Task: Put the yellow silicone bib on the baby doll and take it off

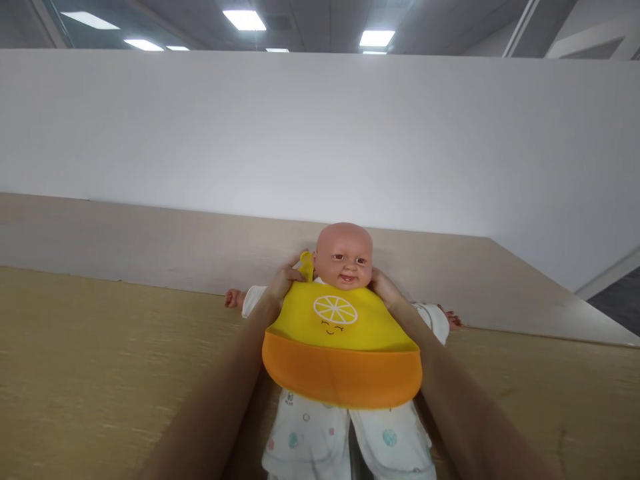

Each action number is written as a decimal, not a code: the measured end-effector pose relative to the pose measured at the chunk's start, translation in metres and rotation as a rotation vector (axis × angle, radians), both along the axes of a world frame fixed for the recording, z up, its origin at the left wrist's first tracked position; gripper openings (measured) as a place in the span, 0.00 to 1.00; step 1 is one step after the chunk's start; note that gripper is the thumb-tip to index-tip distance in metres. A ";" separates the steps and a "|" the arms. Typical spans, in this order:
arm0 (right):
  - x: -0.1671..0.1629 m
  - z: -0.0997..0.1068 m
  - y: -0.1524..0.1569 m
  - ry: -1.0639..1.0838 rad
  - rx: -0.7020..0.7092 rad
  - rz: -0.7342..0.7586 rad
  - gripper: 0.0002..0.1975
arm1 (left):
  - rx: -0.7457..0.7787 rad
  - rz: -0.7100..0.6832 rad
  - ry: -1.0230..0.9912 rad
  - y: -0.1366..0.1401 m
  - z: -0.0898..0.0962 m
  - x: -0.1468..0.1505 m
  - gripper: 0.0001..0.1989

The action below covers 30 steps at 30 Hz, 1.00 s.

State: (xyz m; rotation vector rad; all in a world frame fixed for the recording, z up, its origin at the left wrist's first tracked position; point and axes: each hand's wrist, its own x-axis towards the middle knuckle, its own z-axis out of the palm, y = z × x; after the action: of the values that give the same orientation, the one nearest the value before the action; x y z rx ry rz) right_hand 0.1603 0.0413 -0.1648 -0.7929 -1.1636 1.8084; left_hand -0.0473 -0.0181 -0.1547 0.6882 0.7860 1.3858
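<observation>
We have both hands at the doll's neck, one on each side. The bald, pink plastic baby doll (345,240) lies face up, its long axis running from near to far with the head at the far end. The yellow silicone bib (295,317), with its orange pocket (340,377), covers the chest and is widest from left to right. Our left hand (286,279) pinches the bib's far left corner, where a yellow strap (306,264) stands up just left of the head, apart from the nape. Our right hand (386,288) sits closer in, touching the neck's right side; its fingertips are hidden behind, so we cannot tell whether they grip anything. The nape thus lies between the hands, right of the strap, with the right hand nearer.
</observation>
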 end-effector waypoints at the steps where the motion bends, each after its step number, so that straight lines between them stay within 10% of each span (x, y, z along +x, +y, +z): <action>1: 0.000 0.000 0.000 -0.006 -0.002 0.003 0.16 | 0.006 0.006 -0.001 0.000 0.000 0.000 0.46; 16: 0.002 -0.005 0.005 0.015 -0.038 0.003 0.14 | -0.040 -0.025 0.076 0.003 -0.002 0.002 0.24; 30: 0.000 0.002 -0.003 -0.035 -0.087 -0.015 0.12 | -0.027 -0.011 0.121 0.005 -0.002 0.001 0.35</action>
State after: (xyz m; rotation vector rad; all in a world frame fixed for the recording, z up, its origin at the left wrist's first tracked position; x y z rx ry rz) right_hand 0.1603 0.0384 -0.1623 -0.8841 -1.1043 1.8500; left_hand -0.0463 -0.0135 -0.1569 0.7592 0.8934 1.3308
